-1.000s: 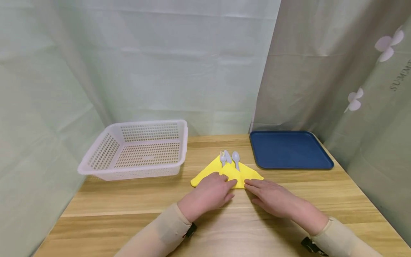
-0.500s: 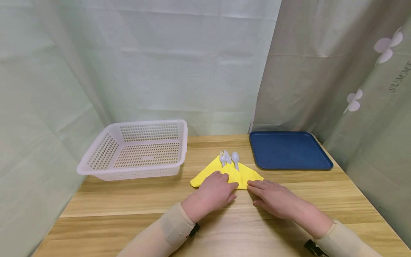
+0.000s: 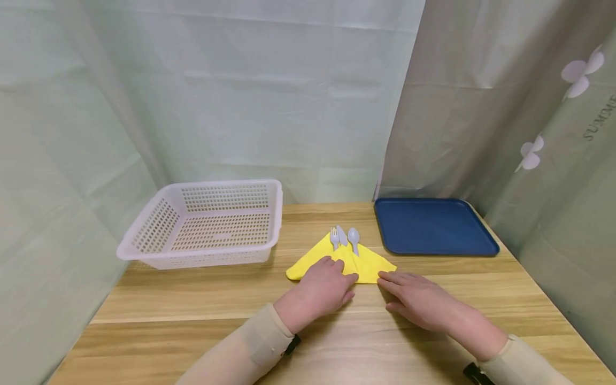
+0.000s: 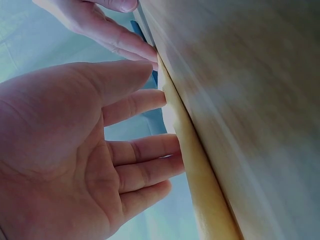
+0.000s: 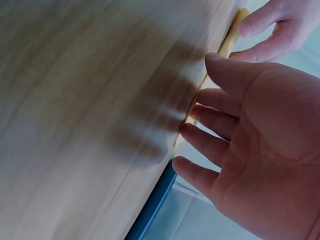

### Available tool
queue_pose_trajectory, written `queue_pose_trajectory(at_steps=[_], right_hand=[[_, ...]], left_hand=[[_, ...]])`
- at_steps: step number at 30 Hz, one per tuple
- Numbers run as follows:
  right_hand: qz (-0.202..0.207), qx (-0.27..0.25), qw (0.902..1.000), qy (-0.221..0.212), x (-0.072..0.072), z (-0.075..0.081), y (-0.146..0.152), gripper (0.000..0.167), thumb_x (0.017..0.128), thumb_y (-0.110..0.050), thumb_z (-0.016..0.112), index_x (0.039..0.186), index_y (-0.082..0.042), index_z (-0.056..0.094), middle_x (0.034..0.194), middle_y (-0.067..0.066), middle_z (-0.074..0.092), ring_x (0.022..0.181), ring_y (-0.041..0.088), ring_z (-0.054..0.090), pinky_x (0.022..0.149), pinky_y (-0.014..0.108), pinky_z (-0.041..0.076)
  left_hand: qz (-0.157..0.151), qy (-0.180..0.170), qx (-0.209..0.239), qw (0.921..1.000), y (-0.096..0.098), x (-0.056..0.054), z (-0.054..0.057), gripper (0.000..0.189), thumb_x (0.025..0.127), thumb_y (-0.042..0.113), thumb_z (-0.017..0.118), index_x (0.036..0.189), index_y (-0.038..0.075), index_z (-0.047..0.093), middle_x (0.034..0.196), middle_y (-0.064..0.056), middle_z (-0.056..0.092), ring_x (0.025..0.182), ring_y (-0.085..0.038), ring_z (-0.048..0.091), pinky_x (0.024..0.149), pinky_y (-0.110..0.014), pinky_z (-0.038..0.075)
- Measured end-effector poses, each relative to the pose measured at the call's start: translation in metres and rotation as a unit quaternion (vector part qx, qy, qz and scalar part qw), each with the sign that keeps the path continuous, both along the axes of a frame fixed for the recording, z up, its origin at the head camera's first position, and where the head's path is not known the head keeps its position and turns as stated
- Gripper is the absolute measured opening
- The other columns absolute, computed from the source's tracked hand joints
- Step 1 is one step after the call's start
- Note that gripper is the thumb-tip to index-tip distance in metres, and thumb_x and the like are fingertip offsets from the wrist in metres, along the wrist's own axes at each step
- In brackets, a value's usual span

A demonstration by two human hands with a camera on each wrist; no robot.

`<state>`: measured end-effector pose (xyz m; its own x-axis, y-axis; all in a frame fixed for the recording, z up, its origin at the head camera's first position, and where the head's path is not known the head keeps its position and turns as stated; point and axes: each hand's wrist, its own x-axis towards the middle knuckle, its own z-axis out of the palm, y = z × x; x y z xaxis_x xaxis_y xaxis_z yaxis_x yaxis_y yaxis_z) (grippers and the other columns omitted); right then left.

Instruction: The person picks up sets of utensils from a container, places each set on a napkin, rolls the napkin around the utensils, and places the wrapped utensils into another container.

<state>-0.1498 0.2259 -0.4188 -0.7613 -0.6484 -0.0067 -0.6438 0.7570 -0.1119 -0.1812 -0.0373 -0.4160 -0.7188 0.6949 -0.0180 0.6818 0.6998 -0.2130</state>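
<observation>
A yellow napkin (image 3: 317,257) lies folded on the table, with a pale grey fork (image 3: 335,239), knife (image 3: 342,236) and spoon (image 3: 354,239) sticking out of its far side. Their lower ends are hidden under the fold. My left hand (image 3: 322,287) presses its fingertips on the napkin's front middle, fingers relaxed. At the right corner, the fingertips of my right hand (image 3: 417,299) touch the napkin's front edge, fingers nearly straight. In the left wrist view, the left fingertips meet the napkin's rolled edge (image 4: 192,165). Neither hand grips anything.
To the left stands a white perforated plastic basket (image 3: 269,251). A dark blue tray (image 3: 435,227) lies at the back right of the wooden table (image 3: 202,305). Pale curtains (image 3: 289,107) hang behind and along both sides.
My right hand has slid to the right along the napkin's front edge, toward its corner. The left hand has shifted very slightly right. Napkin and cutlery stay in place.
</observation>
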Motion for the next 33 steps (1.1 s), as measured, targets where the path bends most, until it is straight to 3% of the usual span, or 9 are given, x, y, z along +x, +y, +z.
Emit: queue_pose_trajectory(at_steps=[11, 19, 23, 28, 33], right_hand=[[-0.004, -0.01, 0.9998, 0.017, -0.002, 0.004, 0.0, 0.045, 0.105, -0.03, 0.078, 0.144, -0.009, 0.071, 0.147, 0.014, 0.068, 0.134, 0.039, 0.065, 0.109, 0.06, 0.052], [-0.019, -0.036, 0.9968, 0.069, -0.016, 0.002, -0.006, 0.013, 0.102, -0.025, 0.082, 0.114, -0.019, 0.079, 0.111, -0.004, 0.072, 0.104, 0.023, 0.071, 0.091, 0.052, 0.059], [-0.032, -0.053, 0.9944, 0.086, -0.023, 0.001, -0.013, 0.009, 0.099, -0.02, 0.085, 0.106, -0.019, 0.079, 0.103, -0.007, 0.069, 0.095, 0.02, 0.067, 0.085, 0.046, 0.058], [-0.028, -0.044, 0.9935, 0.101, -0.033, 0.002, -0.025, 0.024, 0.097, -0.015, 0.086, 0.12, -0.011, 0.079, 0.116, 0.002, 0.074, 0.106, 0.026, 0.068, 0.093, 0.045, 0.059], [-0.027, -0.03, 0.9966, 0.072, -0.039, 0.004, -0.034, 0.042, 0.099, -0.015, 0.085, 0.138, -0.005, 0.073, 0.134, 0.011, 0.073, 0.127, 0.033, 0.069, 0.107, 0.052, 0.055]], left_hand=[[0.006, -0.003, -0.005, 1.0, -0.001, 0.0, 0.0, 0.039, 0.108, 0.05, 0.068, 0.141, 0.031, 0.073, 0.116, -0.004, 0.07, 0.108, -0.022, 0.066, 0.108, -0.037, 0.048], [-0.001, -0.002, -0.007, 1.0, 0.0, 0.0, -0.001, 0.038, 0.109, 0.049, 0.066, 0.142, 0.029, 0.073, 0.118, -0.005, 0.07, 0.109, -0.022, 0.064, 0.107, -0.037, 0.048], [-0.001, -0.002, -0.008, 1.0, 0.0, 0.0, 0.0, 0.038, 0.109, 0.05, 0.066, 0.141, 0.03, 0.072, 0.117, -0.004, 0.07, 0.108, -0.021, 0.064, 0.107, -0.037, 0.048], [0.003, -0.003, -0.009, 1.0, 0.001, 0.0, -0.001, 0.04, 0.109, 0.051, 0.065, 0.142, 0.03, 0.071, 0.119, -0.004, 0.07, 0.109, -0.021, 0.065, 0.108, -0.037, 0.048], [0.001, -0.005, -0.002, 1.0, 0.001, 0.001, 0.001, 0.04, 0.109, 0.051, 0.066, 0.142, 0.029, 0.071, 0.12, -0.005, 0.071, 0.11, -0.022, 0.066, 0.108, -0.037, 0.048]])
